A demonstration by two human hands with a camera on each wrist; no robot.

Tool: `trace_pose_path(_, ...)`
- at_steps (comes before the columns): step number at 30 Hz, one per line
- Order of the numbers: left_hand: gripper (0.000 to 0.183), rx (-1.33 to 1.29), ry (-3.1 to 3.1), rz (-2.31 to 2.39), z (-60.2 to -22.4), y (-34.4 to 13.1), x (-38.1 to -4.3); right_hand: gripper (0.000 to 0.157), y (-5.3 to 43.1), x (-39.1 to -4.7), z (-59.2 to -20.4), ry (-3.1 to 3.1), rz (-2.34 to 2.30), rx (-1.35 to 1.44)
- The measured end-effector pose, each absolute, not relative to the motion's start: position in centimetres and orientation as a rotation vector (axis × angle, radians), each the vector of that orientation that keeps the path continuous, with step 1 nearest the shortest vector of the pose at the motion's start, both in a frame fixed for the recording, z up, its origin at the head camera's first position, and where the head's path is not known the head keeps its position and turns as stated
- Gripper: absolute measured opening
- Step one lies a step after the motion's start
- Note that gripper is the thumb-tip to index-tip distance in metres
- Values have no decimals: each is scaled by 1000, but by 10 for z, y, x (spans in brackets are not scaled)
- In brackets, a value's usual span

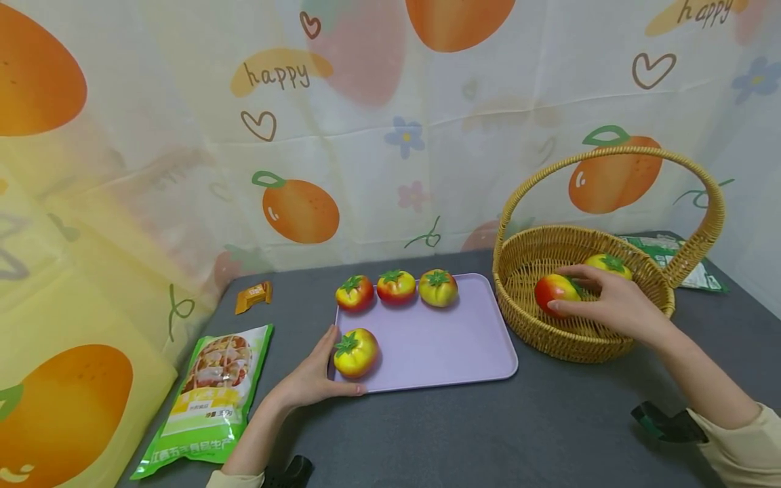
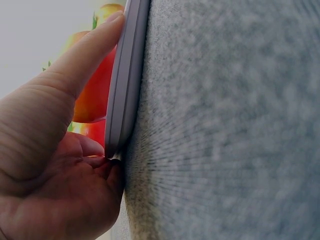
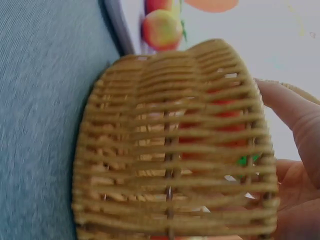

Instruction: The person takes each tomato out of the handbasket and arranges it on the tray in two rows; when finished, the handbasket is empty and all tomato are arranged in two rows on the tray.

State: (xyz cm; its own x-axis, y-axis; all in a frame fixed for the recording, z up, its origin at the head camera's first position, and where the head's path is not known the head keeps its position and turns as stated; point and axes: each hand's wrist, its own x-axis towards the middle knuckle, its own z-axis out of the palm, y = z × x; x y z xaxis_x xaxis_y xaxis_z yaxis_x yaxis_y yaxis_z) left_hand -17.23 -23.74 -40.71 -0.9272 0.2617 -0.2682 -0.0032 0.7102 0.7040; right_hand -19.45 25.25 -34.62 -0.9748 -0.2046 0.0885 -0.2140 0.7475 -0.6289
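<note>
My right hand (image 1: 616, 301) reaches into the wicker basket (image 1: 549, 346) and grips a red-and-yellow tomato (image 1: 552, 293) between thumb and fingers. Behind that hand, another yellow tomato (image 1: 610, 264) lies in the basket, partly hidden. The basket wall hides much of the grip in the right wrist view. My left hand (image 1: 314, 373) holds the near left corner of the lilac tray (image 1: 439, 346), its thumb along the front rim. Close to it, a yellow-red tomato (image 1: 356, 353) rests on the tray. Along the tray's back edge sit three more tomatoes (image 1: 396, 287) in a row.
Left of the tray lies a green-and-white food bag (image 1: 207, 393), with a small orange packet (image 1: 253, 297) behind it. A green packet (image 1: 702, 271) is partly hidden behind the basket, whose tall handle (image 1: 610, 152) arches above it. A printed cloth (image 1: 366, 135) hangs behind the table.
</note>
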Motion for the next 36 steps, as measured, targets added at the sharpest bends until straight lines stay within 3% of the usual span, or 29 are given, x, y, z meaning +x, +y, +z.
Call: trace_pose_path(36, 122, 222, 2564, 1072, -406, -238, -172, 61, 184, -191, -323, -2823, 1446, 542)
